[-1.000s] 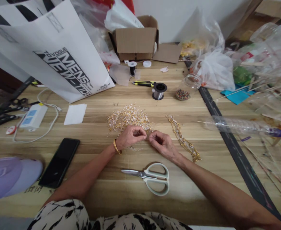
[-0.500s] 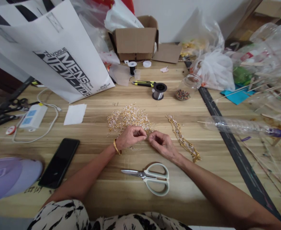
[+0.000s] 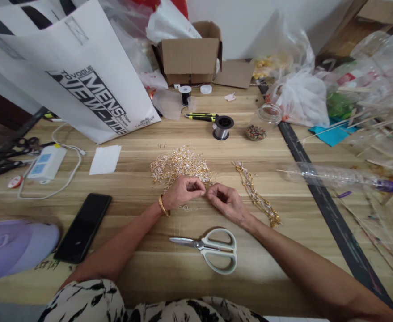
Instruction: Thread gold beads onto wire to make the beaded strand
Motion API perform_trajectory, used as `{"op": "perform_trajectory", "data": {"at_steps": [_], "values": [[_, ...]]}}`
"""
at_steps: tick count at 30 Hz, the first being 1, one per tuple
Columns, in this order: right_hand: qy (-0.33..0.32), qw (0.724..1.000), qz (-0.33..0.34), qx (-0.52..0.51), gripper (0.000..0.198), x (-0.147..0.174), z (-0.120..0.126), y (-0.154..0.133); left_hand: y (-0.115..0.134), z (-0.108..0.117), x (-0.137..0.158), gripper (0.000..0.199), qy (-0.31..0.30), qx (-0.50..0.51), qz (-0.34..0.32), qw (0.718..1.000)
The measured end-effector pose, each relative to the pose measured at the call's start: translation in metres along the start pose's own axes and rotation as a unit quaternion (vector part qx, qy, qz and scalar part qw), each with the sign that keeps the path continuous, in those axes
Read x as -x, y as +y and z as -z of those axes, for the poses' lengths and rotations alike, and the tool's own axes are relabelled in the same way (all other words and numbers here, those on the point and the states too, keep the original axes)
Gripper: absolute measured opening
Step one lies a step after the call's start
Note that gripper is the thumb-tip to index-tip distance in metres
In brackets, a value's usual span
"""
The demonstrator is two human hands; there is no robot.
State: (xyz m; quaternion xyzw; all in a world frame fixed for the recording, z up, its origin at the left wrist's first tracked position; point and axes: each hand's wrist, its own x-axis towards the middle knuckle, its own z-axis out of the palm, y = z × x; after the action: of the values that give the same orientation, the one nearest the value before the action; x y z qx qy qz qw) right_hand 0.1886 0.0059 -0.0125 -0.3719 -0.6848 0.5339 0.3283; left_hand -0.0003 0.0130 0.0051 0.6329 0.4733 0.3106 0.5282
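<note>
My left hand (image 3: 184,191), with a gold bangle (image 3: 163,205) at the wrist, pinches thumb to forefinger at the near edge of a pile of small gold and pale beads (image 3: 180,164). Facing it, my right hand (image 3: 229,202) is pinched too, its fingertips almost meeting the left ones. Whatever lies between the fingertips is too small to name. A fine chain (image 3: 190,208) lies on the wood just below my left hand. To the right rest beaded gold strands (image 3: 257,196). Scissors with pale handles (image 3: 216,250) lie nearer to me, below both hands.
At left are a black phone (image 3: 83,228), a power strip (image 3: 47,164) and a white paper (image 3: 105,160). Behind the beads stand a wire spool (image 3: 221,129), a yellow-black cutter (image 3: 199,117) and a jar of beads (image 3: 259,125). Plastic bottles and sticks crowd the right side.
My right fingertips have shifted very slightly to the left. Otherwise both hands and the things around them stay where they were.
</note>
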Motion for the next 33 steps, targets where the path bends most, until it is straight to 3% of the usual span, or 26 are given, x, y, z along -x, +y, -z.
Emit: {"op": "perform_trajectory", "data": {"at_steps": [33], "values": [[0.028,0.999,-0.012,-0.025,0.022,-0.0006,-0.0012,0.003,-0.0049,-0.0015,0.0004,0.011,-0.026,0.002,-0.005,1.0]]}}
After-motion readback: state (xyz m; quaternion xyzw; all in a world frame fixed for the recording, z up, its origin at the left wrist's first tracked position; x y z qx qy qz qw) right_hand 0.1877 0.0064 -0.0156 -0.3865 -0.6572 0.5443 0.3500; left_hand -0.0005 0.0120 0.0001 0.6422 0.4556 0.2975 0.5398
